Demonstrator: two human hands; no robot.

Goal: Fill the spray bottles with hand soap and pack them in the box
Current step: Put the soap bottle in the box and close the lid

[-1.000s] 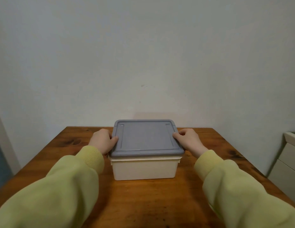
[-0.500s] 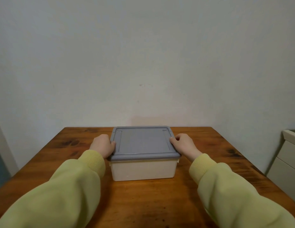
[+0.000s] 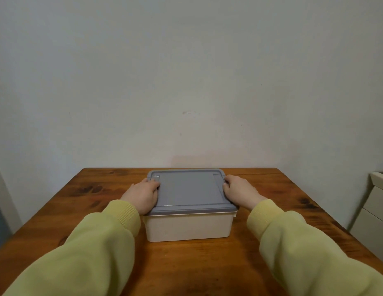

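Note:
A cream plastic box stands in the middle of the wooden table. A grey lid lies flat on top of it and hides whatever is inside. My left hand rests on the lid's left edge with the fingers curled over the rim. On the right edge sits my right hand, thumb and fingers pressed against the rim. No spray bottle or soap shows anywhere in the head view.
A plain pale wall rises right behind the table's far edge. A white cabinet stands to the right of the table. Both yellow-green sleeves cover the near corners of the table.
The lid sat raised above the box rim a second ago; now it lies down flat on the box. Both hands moved further onto its side edges.

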